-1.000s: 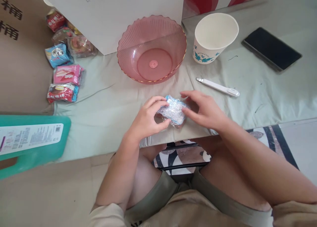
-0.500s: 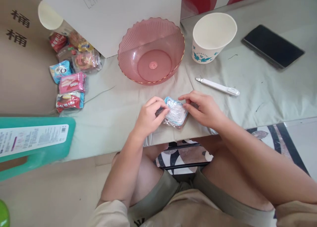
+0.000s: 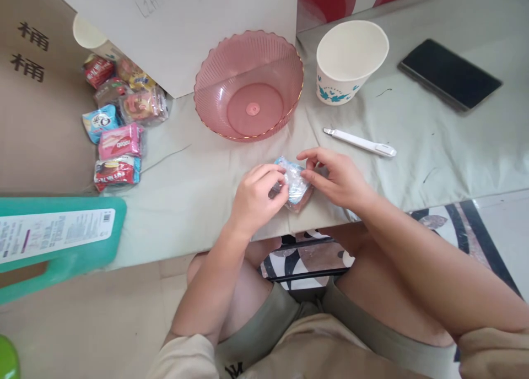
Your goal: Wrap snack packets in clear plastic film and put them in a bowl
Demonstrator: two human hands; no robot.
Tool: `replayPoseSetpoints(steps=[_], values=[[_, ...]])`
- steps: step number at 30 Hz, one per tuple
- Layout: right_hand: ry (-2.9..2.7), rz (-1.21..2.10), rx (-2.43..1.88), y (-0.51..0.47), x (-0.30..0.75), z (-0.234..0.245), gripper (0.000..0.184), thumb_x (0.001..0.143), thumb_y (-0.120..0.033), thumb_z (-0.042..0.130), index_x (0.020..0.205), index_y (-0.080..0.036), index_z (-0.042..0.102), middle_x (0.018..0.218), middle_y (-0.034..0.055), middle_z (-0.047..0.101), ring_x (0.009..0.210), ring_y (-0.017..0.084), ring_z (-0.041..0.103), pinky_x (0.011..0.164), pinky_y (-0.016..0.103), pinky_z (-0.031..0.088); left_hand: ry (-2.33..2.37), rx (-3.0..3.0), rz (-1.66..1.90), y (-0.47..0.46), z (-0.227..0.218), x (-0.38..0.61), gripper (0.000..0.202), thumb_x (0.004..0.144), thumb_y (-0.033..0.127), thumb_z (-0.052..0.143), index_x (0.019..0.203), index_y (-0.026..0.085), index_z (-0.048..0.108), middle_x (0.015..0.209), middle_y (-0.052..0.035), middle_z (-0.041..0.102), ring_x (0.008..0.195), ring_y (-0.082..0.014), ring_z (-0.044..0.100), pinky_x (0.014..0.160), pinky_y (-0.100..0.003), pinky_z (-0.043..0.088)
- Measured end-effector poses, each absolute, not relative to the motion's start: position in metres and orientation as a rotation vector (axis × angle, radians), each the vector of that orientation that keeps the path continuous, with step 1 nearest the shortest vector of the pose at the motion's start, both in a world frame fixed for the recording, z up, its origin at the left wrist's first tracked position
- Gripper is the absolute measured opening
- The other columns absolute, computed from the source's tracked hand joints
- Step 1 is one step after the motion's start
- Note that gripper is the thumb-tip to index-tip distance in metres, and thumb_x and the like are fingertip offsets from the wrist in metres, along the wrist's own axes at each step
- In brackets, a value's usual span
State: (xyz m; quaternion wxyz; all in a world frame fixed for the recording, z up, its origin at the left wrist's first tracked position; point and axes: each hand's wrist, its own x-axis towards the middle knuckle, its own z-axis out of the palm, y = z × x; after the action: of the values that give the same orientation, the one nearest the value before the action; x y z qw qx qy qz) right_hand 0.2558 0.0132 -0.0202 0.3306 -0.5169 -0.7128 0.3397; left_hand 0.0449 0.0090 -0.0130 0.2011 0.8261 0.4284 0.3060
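Note:
At the table's near edge lies a small packet (image 3: 296, 185) in crinkled clear plastic, with blue along its edges and something brown beneath. My left hand (image 3: 260, 194) pinches the wrap on the packet's left side, its thumb and forefinger nearly meeting. On the other side, my right hand (image 3: 336, 178) has thumb and forefinger apart, the thumb touching the packet's right edge. What the packet contains cannot be made out. Beyond my hands stands a pink ribbed bowl (image 3: 252, 126) with a gold rim. A white box cutter (image 3: 359, 142) lies past my right hand.
A white paper cup (image 3: 351, 65) with blue leaves stands behind the cutter, and a black phone (image 3: 450, 73) lies farther right. Several wrapped snacks (image 3: 119, 141) are piled at left beside a cardboard box (image 3: 41, 120). A green plastic container (image 3: 82, 252) is at lower left.
My left hand has shifted slightly right across the packet, bunching the clear wrap. My right hand stays nearly in place. The view has moved a little.

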Motion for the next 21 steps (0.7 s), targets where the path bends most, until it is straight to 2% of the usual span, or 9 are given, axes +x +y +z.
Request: replayPoseSetpoints(steps=[3, 5, 7, 9, 12, 15, 18, 21], values=[[-1.884, 0.883, -1.337, 0.014, 0.257, -0.02, 0.027, 0.094, -0.027, 0.055, 0.116, -0.021, 0.071, 0.087, 0.0048, 0.068, 0.079, 0.02, 0.061, 0.078, 0.035, 0.051, 1.216, 2.135, 1.024, 0.01, -0.012, 0.043, 0.012, 0.086, 0.013, 0.059, 0.077, 0.021, 0.057, 0.094, -0.0036, 0.075, 0.096, -0.0193, 0.071, 0.088, -0.035, 0.057], [-1.902, 0.869, -1.358, 0.014, 0.258, -0.021, 0.031, 0.095, -0.026, 0.054, 0.12, -0.021, 0.071, 0.087, 0.0054, 0.067, 0.077, 0.02, 0.061, 0.077, 0.035, 0.051, 1.271, 1.848, 1.175, 0.011, -0.011, 0.041, 0.013, 0.085, 0.016, 0.06, 0.075, 0.021, 0.054, 0.081, -0.0001, 0.068, 0.077, -0.014, 0.068, 0.074, -0.028, 0.056], [-1.919, 0.853, -1.363, 0.013, 0.258, -0.022, 0.032, 0.095, -0.023, 0.052, 0.12, -0.021, 0.072, 0.087, 0.0058, 0.067, 0.076, 0.019, 0.062, 0.076, 0.035, 0.052, 1.335, 1.517, 1.291, 0.015, -0.009, 0.036, 0.011, 0.083, 0.017, 0.06, 0.077, 0.022, 0.052, 0.07, 0.0035, 0.058, 0.059, -0.0093, 0.057, 0.056, -0.022, 0.049], [-1.933, 0.826, -1.321, 0.013, 0.259, -0.023, 0.031, 0.095, -0.02, 0.049, 0.111, -0.021, 0.076, 0.086, 0.0062, 0.067, 0.076, 0.019, 0.063, 0.075, 0.034, 0.052, 1.374, 1.276, 1.312, 0.02, -0.008, 0.027, 0.015, 0.077, 0.014, 0.06, 0.085, 0.024, 0.052, 0.066, 0.0059, 0.052, 0.051, -0.0077, 0.05, 0.047, -0.02, 0.042], [-1.937, 0.741, -1.238, 0.013, 0.262, -0.023, 0.026, 0.09, -0.017, 0.052, 0.092, -0.022, 0.077, 0.09, 0.0067, 0.067, 0.079, 0.018, 0.064, 0.074, 0.035, 0.053, 1.464, 1.183, 1.168, 0.026, -0.009, 0.01, 0.037, 0.066, 0.008, 0.059, 0.098, 0.026, 0.054, 0.07, 0.0066, 0.055, 0.046, -0.0074, 0.049, 0.041, -0.019, 0.038], [-1.91, 0.687, -1.232, 0.012, 0.266, -0.019, 0.024, 0.087, -0.014, 0.053, 0.088, -0.023, 0.075, 0.097, 0.0066, 0.069, 0.085, 0.02, 0.067, 0.079, 0.037, 0.055, 1.591, 1.269, 1.033, 0.028, -0.012, -0.006, 0.033, 0.064, 0.007, 0.06, 0.093, 0.024, 0.06, 0.071, 0.0056, 0.053, 0.044, -0.0062, 0.046, 0.038, -0.019, 0.033], [-1.865, 0.614, -1.253, 0.01, 0.268, -0.015, 0.029, 0.086, -0.013, 0.052, 0.1, -0.026, 0.074, 0.107, 0.0064, 0.071, 0.098, 0.023, 0.069, 0.09, 0.042, 0.054, 1.547, 1.346, 1.085, 0.025, -0.015, -0.008, 0.014, 0.076, 0.02, 0.059, 0.089, 0.022, 0.064, 0.076, 0.0009, 0.057, 0.057, -0.0098, 0.055, 0.047, -0.021, 0.042], [-2.004, 0.552, -1.114, 0.007, 0.264, -0.016, 0.037, 0.082, -0.013, 0.054, 0.111, -0.027, 0.072, 0.118, 0.007, 0.071, 0.109, 0.026, 0.066, 0.096, 0.047, 0.051, 1.403, 1.503, 1.094, 0.021, -0.012, 0.002, 0.032, 0.081, 0.038, 0.064, 0.109, 0.022, 0.067, 0.098, -0.0046, 0.068, 0.083, -0.0165, 0.066, 0.065, -0.026, 0.053]])
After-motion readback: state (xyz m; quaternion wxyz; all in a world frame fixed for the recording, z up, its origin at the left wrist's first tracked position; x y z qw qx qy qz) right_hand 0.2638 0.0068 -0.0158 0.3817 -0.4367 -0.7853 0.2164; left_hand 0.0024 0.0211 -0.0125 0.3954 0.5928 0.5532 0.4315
